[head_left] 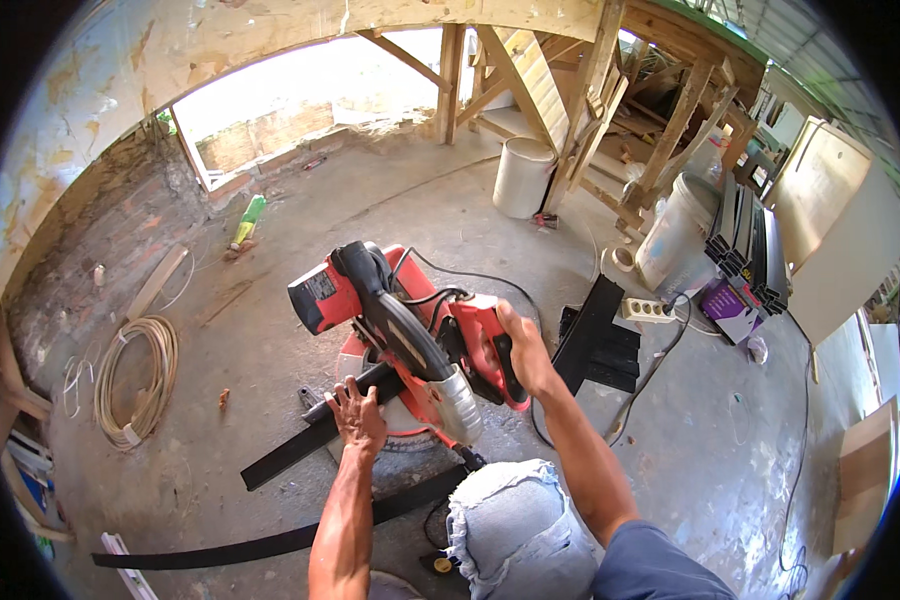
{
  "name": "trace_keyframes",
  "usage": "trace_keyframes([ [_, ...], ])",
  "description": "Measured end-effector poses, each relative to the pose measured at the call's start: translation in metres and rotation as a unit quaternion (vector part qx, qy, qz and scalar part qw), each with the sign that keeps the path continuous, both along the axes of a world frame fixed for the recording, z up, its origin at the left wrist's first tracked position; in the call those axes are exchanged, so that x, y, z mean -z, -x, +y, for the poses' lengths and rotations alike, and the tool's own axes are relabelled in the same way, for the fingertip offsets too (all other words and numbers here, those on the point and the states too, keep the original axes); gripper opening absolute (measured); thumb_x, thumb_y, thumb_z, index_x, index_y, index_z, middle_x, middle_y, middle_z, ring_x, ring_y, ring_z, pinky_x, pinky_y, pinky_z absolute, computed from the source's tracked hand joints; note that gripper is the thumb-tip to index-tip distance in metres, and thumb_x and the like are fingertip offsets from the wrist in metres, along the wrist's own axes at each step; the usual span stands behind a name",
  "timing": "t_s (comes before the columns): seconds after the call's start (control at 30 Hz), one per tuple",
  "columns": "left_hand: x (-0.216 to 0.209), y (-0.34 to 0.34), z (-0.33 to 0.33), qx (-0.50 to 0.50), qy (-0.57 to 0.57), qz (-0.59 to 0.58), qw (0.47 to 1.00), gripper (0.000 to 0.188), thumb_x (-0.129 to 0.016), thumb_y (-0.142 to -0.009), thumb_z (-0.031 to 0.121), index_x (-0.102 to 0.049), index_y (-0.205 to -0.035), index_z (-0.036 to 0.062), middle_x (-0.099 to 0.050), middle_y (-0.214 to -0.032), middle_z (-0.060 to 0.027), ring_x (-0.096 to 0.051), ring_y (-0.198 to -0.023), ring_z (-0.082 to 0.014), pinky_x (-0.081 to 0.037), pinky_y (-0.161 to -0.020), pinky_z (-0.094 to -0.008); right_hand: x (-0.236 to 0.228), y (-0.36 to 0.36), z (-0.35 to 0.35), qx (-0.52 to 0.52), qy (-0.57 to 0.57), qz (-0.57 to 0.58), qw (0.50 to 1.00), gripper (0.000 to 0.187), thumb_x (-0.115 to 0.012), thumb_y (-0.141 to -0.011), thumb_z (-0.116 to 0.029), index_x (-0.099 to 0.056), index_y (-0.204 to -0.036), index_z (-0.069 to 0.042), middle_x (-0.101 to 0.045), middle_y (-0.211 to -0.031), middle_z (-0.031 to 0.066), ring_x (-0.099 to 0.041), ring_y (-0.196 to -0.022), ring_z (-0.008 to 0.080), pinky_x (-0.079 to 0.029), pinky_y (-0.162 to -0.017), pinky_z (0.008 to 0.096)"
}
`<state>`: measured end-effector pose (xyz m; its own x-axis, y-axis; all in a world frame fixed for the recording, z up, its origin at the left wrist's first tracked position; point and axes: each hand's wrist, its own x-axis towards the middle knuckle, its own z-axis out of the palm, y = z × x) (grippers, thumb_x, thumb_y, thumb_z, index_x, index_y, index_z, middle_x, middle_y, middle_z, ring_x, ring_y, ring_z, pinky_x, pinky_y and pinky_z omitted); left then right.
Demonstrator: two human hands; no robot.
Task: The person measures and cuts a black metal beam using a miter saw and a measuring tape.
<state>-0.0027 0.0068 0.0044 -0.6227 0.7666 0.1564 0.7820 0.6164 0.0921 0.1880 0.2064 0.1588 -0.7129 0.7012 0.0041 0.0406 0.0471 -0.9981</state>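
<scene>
A red and black miter saw (407,340) stands on the concrete floor in front of me. My right hand (526,350) is closed around the red handle of its saw head. On the saw's base lies a long black bar (288,452), its far end running under the blade guard. My left hand (358,418) holds this bar down near the guard, fingers laid over it and slightly apart. Nearer to me, a longer black strip (300,541) stretches along the floor. The blade is mostly hidden by the guard.
Short black pieces (610,350) lie to the saw's right, near a white power strip (647,310) and cables. A coiled hose (135,385) and a green bottle (249,220) are at left. Buckets (680,235), black bars (745,240) and wooden posts (590,100) stand farther back.
</scene>
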Motion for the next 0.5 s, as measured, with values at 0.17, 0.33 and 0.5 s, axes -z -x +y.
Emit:
trace_keyframes([
  [0.17,0.004,-0.001,0.001,0.005,-0.015,0.010,1.000,0.045,-0.081,-0.071,0.024,-0.069,-0.114,0.0165,-0.044,-0.130,-0.0137,-0.040,-0.124,-0.0343,-0.028,-0.106,-0.0548,-0.053,0.042,0.020,0.026,0.026,-0.045,0.998,0.072,-0.040,-0.098,-0.068,-0.062,-0.076,-0.003,-0.056,-0.062,0.0034,-0.052,-0.054,0.0122,-0.043,-0.052,0.0288],
  [0.33,0.006,-0.001,0.000,-0.003,-0.006,0.000,1.000,0.049,-0.082,-0.070,0.024,-0.067,-0.117,0.0170,-0.042,-0.132,-0.0132,-0.039,-0.125,-0.0339,-0.029,-0.105,-0.0551,-0.063,0.047,0.018,0.030,0.051,-0.046,0.997,0.069,-0.046,-0.096,-0.068,-0.062,-0.077,-0.003,-0.055,-0.062,0.0038,-0.050,-0.050,0.0124,-0.042,-0.048,0.0283],
  [0.5,0.001,0.000,0.000,0.001,0.013,-0.011,1.000,0.051,-0.083,-0.070,0.025,-0.066,-0.118,0.0158,-0.042,-0.131,-0.0136,-0.040,-0.124,-0.0335,-0.030,-0.103,-0.0546,-0.047,0.032,0.011,0.033,0.074,-0.029,0.996,0.069,-0.047,-0.096,-0.068,-0.062,-0.077,-0.003,-0.056,-0.062,0.0038,-0.050,-0.050,0.0123,-0.042,-0.048,0.0278],
])
